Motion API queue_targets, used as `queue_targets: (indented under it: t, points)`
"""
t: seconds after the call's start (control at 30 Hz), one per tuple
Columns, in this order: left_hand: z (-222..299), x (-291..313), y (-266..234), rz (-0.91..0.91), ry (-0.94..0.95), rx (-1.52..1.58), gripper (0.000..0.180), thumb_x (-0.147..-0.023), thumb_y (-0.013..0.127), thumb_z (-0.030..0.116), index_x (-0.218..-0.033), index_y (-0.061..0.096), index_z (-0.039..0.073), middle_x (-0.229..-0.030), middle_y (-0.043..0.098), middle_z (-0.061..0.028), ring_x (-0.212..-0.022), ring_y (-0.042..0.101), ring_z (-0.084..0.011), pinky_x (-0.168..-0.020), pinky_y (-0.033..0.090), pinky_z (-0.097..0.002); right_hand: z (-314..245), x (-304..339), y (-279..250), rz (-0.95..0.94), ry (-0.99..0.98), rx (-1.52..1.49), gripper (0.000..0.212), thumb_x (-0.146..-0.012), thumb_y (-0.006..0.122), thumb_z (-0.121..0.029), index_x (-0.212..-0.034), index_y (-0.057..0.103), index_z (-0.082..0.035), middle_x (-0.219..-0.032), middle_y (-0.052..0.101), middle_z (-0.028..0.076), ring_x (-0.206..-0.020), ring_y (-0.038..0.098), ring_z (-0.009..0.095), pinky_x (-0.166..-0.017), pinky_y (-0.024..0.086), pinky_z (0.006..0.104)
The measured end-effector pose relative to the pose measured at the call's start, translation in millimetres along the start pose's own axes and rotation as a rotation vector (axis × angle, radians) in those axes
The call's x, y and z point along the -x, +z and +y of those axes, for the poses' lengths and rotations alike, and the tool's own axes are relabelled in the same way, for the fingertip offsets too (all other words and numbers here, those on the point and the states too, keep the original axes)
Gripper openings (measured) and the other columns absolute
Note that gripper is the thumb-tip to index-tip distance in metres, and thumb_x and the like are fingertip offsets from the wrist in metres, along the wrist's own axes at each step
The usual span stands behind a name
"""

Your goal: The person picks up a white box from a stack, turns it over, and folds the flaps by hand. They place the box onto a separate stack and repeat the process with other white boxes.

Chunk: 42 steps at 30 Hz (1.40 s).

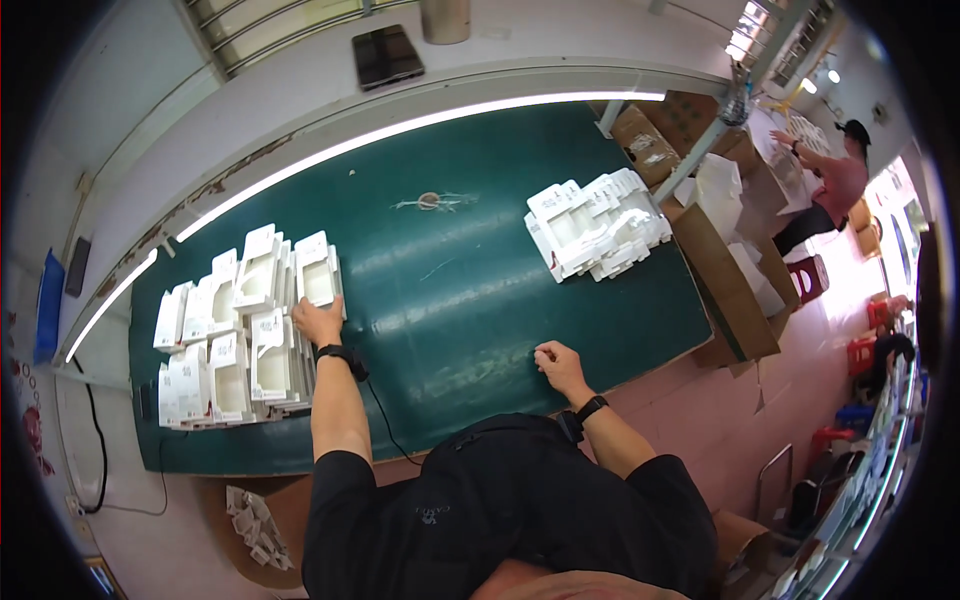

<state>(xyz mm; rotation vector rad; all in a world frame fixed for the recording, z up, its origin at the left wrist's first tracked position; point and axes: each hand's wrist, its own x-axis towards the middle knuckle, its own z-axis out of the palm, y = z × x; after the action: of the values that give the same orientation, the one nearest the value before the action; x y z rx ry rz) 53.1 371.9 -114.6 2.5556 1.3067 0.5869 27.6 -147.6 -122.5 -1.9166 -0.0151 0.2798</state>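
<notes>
My left hand (pixel 320 321) grips the near end of a white box with a window-like recess (pixel 318 278), at the right edge of a group of stacked white boxes (pixel 228 372). These stand in rows on the left part of the green table (pixel 440 300). Over the table's near right part, my right hand (pixel 563 366) is closed with its fingers curled, and nothing shows in it. A second pile of similar white boxes (pixel 598 225) lies overlapping at the far right of the table, away from both hands.
Beyond the table, a phone (pixel 387 56) and a cup (pixel 445 20) rest on a ledge above a light tube. Cardboard boxes (pixel 735 270) flank the right edge. White pieces fill a carton (pixel 225 545) below left. Another person (pixel 838 180) stands at far right.
</notes>
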Motion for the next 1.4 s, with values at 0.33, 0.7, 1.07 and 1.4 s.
queue_targets:
  t: [0.33,0.7,1.07,1.4]
  points:
    - [0.6,10.7,-12.2,0.002,-0.018,0.113,0.080,-0.068,0.084,0.044,-0.128,0.053,0.001,-0.129,0.050,-0.0272,-0.123,0.046,-0.0425,-0.105,0.039,-0.0493,-15.9,-12.0,9.0,-0.040,-0.002,0.038,0.020,-0.094,0.066,-0.017,-0.103,0.068,0.001,-0.083,0.069,0.007,-0.072,0.066,0.011,-0.067,0.054,0.0268]
    - [75.3,180.0,-81.7,-0.313,0.150,0.814,0.075,-0.076,0.084,0.026,-0.136,0.047,0.002,-0.137,0.040,-0.0187,-0.124,0.047,-0.0334,-0.100,0.045,-0.0427,-105.1,-24.4,65.6,-0.323,0.013,-0.323,0.042,-0.093,0.071,-0.028,-0.120,0.060,0.002,-0.091,0.068,0.006,-0.074,0.064,0.012,-0.067,0.053,0.0264]
    - [102.5,224.2,-113.4,-0.430,0.395,0.811,0.085,-0.079,0.083,0.026,-0.147,0.036,0.008,-0.142,0.040,-0.0155,-0.126,0.048,-0.0282,-0.098,0.047,-0.0426,-133.0,-7.3,85.2,-0.398,0.103,-0.455,0.067,-0.090,0.069,-0.027,-0.143,0.039,0.000,-0.108,0.065,0.010,-0.086,0.062,0.015,-0.068,0.052,0.0293]
    - [98.6,208.6,-118.6,-0.878,-0.082,1.533,0.039,-0.106,0.050,0.022,-0.136,0.044,-0.001,-0.123,0.061,-0.0119,-0.107,0.062,-0.0179,-0.091,0.051,-0.0315,-126.2,-2.4,67.7,-0.489,-0.180,-0.367,0.055,-0.090,0.063,-0.026,-0.136,0.050,0.000,-0.100,0.068,0.012,-0.080,0.063,0.016,-0.067,0.052,0.0298]
